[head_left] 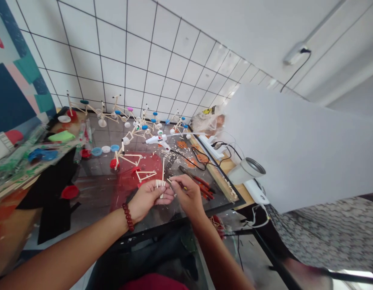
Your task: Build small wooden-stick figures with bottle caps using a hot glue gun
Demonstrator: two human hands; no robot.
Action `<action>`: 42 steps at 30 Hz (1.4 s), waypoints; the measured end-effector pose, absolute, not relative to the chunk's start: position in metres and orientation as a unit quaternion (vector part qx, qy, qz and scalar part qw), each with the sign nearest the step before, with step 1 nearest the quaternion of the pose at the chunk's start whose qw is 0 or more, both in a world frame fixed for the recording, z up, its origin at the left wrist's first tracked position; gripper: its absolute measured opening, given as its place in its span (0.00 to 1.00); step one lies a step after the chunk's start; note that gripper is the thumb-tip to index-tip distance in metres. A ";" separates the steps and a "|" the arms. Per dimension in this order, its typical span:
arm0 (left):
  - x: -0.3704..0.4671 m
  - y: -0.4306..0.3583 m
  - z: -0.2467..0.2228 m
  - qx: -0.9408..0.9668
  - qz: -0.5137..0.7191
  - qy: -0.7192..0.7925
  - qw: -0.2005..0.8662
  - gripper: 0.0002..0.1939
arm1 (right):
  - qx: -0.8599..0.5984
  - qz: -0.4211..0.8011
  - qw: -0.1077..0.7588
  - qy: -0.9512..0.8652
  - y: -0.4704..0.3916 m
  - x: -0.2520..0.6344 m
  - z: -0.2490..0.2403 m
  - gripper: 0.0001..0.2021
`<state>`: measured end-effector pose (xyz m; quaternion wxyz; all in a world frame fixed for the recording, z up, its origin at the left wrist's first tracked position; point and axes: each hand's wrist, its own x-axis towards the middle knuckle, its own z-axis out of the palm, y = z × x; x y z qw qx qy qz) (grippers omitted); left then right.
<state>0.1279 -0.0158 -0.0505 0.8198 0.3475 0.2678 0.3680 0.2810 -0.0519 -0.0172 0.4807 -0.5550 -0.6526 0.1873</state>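
My left hand (150, 197), with a red bead bracelet (128, 217) on the wrist, pinches several short pale wooden sticks (161, 184) at the table's front. Close against it on the right, my right hand (188, 195) has its fingers closed on a small pale stick (170, 181). A longer stick (163, 169) stands up just beyond my left hand. Behind the hands, stick frames (146, 175) lie on a red sheet (153, 161). A white glue gun (159, 139) rests on the table farther back.
Stick models with coloured caps (144, 127) line the back. Pliers (201, 181) lie at right, near a black cable (186, 155), a power strip (211, 147) and a white can (246, 170). Black sheets (55, 201) and a red cap (70, 192) are at left.
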 end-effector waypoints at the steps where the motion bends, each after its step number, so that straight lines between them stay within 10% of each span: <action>1: 0.129 -0.016 -0.052 0.364 0.367 0.269 0.812 0.20 | -0.555 0.201 0.471 -0.656 -0.050 0.280 -0.017 0.07; 9: 0.130 -0.019 -0.053 0.486 0.384 0.310 0.721 0.19 | -0.593 0.256 0.438 -0.625 -0.047 0.282 -0.006 0.05; 18: 0.127 -0.034 -0.048 0.656 0.345 0.264 0.617 0.22 | -0.441 0.621 0.433 -0.482 -0.054 0.279 -0.003 0.18; 27: 0.128 -0.032 -0.044 0.539 0.298 0.207 0.760 0.22 | -0.606 0.141 0.392 -0.678 -0.057 0.289 -0.012 0.12; 32: 0.128 -0.023 -0.043 0.381 0.356 0.249 0.816 0.21 | -0.543 0.074 0.407 -0.731 -0.062 0.300 -0.012 0.09; 36: 0.130 -0.025 -0.044 0.372 0.341 0.256 0.824 0.21 | -0.473 0.051 0.334 -0.814 -0.060 0.297 -0.017 0.34; 42: 0.136 -0.029 -0.045 0.389 0.335 0.244 0.822 0.22 | -0.459 0.035 0.236 -0.856 -0.057 0.292 -0.022 0.30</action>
